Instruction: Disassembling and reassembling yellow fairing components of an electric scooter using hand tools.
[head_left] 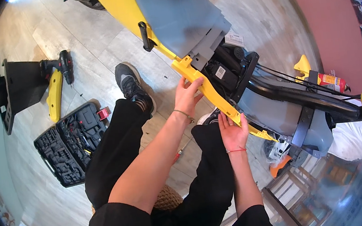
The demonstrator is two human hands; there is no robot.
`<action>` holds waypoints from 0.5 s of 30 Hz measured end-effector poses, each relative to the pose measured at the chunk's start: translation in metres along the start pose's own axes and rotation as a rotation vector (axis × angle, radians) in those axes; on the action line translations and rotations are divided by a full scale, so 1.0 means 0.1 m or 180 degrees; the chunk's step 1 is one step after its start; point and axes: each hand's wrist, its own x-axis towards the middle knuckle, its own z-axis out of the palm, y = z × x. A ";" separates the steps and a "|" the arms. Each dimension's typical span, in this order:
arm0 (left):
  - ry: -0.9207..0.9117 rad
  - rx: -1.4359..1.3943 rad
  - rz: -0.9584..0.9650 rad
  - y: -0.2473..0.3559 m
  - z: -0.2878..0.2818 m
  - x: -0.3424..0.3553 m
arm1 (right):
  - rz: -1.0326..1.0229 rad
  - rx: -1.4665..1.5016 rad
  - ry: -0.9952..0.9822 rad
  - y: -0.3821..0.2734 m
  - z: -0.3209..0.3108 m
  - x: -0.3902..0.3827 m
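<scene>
A long, narrow yellow plastic trim strip (216, 98), gently curved with small clips and tabs along it, lies along the near side of a partly dismantled yellow-and-grey scooter (173, 12). Its upper end meets the scooter's grey bodywork; whether it is fastened there cannot be told.

Both hands hold it. The left hand (187, 98) pinches its upper part, thumb across the face; the right hand (234, 134) grips nearer the lower end, fingers partly hidden behind it.

Right beside the strip, the scooter's exposed bay shows black components (223, 74), and a thick black tube (292, 95) with cables runs off to the right. On the floor left of the scooter are a cordless drill (66, 66), a black plastic housing (26, 86), a yellow panel (55, 96) and an unfolded black tool case (72, 146). A red fire extinguisher (333, 82) is on the scooter's far side.
</scene>
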 end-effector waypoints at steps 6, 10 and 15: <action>-0.0083 -0.0036 -0.0010 -0.01 -0.07 0.05 | 0.0054 0.0122 0.0062 0.04 -0.04 0.06; -0.0204 0.0030 0.0040 -0.02 -0.10 0.10 | 0.0102 0.0358 0.0038 0.04 -0.07 0.12; -0.0205 0.0079 -0.0115 0.00 -0.10 0.16 | 0.0112 0.0441 -0.0146 0.05 -0.16 0.11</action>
